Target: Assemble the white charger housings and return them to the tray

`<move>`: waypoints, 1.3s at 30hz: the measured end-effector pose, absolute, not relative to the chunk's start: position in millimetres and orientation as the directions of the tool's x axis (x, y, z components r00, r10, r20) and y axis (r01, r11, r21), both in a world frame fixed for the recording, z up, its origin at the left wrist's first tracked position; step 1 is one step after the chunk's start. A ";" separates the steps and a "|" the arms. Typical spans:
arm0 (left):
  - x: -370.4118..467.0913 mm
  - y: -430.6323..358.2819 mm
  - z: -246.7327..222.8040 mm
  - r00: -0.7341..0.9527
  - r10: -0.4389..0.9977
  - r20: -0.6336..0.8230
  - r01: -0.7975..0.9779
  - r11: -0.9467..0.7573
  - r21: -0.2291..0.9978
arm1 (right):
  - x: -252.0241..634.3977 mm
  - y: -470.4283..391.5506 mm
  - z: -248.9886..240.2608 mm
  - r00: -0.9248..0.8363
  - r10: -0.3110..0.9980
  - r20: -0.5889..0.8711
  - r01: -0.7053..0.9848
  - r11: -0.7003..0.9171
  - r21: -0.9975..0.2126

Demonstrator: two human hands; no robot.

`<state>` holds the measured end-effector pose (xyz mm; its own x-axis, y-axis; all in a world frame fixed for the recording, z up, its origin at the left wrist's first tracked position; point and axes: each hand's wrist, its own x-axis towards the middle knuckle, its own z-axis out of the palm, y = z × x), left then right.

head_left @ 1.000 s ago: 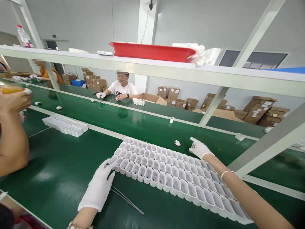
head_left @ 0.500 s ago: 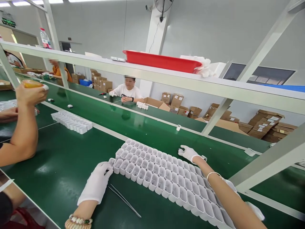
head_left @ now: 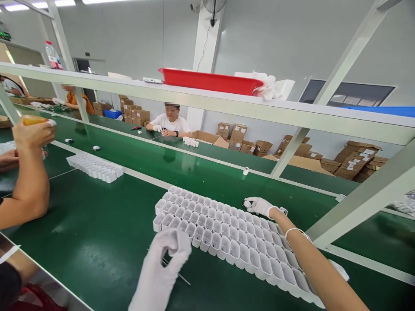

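White cups (head_left: 227, 246), small and open-topped, stand in several tight rows on the green bench; some show dark bits inside. My left hand (head_left: 162, 265), in a white glove, is curled with thumb and finger meeting in a ring, just in front of the nearest row. Nothing shows in it. Metal tweezers (head_left: 184, 280) lie behind that hand, partly hidden by it. Beyond the rows, over the green belt, my gloved right hand (head_left: 261, 206) grips a small white-and-dark part (head_left: 247, 204) at its fingertips.
A shelf (head_left: 207, 96) on slanted posts crosses above, bearing a red tray (head_left: 210, 82). To the left are another block of cups (head_left: 94, 167) and a neighbour's raised arm (head_left: 30, 172). Small parts (head_left: 96, 148) sit on the belt. A person (head_left: 171, 123) works opposite.
My left hand has left the end cup, which now stands in line with the front row, and moved right over the tweezers. My right hand has closed on the small part.
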<state>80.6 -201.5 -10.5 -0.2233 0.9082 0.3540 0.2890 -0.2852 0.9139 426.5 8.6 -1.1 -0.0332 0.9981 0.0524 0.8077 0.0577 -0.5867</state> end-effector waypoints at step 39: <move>103.1 -218.7 5.8 0.470 0.880 -0.067 -0.396 0.279 0.875 | 311.6 -210.0 39.9 -0.473 0.856 0.208 0.241 0.352 -0.904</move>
